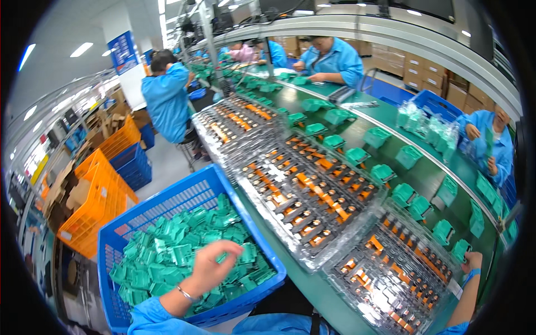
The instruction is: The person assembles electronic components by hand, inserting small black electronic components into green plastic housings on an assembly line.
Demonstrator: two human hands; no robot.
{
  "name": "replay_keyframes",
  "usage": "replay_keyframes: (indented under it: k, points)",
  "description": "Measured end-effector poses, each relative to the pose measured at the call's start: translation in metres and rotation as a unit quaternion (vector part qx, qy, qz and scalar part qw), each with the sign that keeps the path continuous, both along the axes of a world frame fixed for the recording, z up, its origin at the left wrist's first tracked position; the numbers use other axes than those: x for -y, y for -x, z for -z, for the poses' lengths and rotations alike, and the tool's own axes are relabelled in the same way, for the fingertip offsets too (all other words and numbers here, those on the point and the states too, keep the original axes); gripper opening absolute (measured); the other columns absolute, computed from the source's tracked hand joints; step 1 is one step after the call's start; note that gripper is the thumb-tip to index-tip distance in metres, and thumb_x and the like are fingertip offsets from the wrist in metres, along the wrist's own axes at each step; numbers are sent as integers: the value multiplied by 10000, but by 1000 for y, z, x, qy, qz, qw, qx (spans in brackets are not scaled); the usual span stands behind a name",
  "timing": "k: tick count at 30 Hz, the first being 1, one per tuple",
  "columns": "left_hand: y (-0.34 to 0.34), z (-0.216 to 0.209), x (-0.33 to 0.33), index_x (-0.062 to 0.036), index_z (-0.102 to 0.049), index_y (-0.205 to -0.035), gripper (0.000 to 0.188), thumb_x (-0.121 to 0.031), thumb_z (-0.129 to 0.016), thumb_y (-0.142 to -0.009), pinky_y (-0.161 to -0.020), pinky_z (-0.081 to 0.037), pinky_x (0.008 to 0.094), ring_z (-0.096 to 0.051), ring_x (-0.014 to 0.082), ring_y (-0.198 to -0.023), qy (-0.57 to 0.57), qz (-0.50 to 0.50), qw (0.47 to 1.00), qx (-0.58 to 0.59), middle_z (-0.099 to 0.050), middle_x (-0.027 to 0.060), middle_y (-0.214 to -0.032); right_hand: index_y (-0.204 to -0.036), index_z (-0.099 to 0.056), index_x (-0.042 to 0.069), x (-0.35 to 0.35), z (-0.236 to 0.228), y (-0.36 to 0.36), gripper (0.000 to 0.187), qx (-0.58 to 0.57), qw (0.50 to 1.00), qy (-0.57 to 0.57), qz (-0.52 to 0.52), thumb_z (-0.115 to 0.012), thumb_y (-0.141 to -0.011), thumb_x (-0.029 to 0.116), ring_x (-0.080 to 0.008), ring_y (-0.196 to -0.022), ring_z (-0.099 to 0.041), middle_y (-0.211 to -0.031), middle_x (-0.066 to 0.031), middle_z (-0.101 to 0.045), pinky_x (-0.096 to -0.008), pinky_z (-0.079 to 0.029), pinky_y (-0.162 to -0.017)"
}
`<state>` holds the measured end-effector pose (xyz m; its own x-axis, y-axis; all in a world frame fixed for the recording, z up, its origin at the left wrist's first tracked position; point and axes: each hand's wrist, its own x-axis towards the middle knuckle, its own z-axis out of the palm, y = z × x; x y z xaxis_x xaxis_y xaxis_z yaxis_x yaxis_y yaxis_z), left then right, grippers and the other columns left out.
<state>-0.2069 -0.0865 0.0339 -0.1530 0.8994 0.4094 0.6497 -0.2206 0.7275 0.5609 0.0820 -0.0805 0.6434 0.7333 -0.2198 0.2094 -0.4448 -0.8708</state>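
Note:
My left hand [215, 267] hovers over a blue plastic basket [192, 187]. Its fingers are loosely curved, with a gap between thumb and fingers and nothing visible between them. Beneath it lies a heap of green plastic parts [167, 240] that fills much of the basket. At the far right, my right hand [473, 261] has its fingers against a green plastic housing [460, 250] on the green conveyor belt; its grip is partly hidden. Clear plastic trays [329, 273] between my hands hold rows of black and orange components.
More green housings [410, 156] stand in rows along the belt. Across it a co-worker in blue [491, 139] handles a green piece beside clear bags [430, 125]. Other people sit farther up the line. Orange crates [97, 204] stand at the left, and a metal frame [391, 28] spans overhead.

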Motion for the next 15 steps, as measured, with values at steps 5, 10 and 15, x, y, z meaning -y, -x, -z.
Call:
replay_keyframes:
  k: [5,10,15]
  points:
    - [132,42,34,-34,-615,-925,124,-24,-605,-803,-728,-500,265,-618,116,-785,34,-285,947,143,-653,18,-846,-727,-521,43,-19,44,-34,112,-89,991,-82,-59,-609,-781,88,-185,-495,-532,-633,-53,-533,-323,-394,-357]
    - [161,72,61,-40,-597,-985,260,-134,-686,-759,-777,-493,306,-617,170,-853,167,-308,935,47,-648,64,-920,-823,-556,35,-25,15,0,124,14,997,51,-56,-591,-829,154,-158,-551,-548,-696,-63,-564,-309,-408,-422]
    - [127,77,38,-99,-521,-1189,650,-303,-786,-632,-960,-384,414,-446,328,-1145,271,-66,921,-273,-500,149,-1215,-1050,-596,111,-1,-27,10,250,140,988,-60,5,-599,-844,253,-99,-771,-545,-927,8,-593,-254,-434,-557]
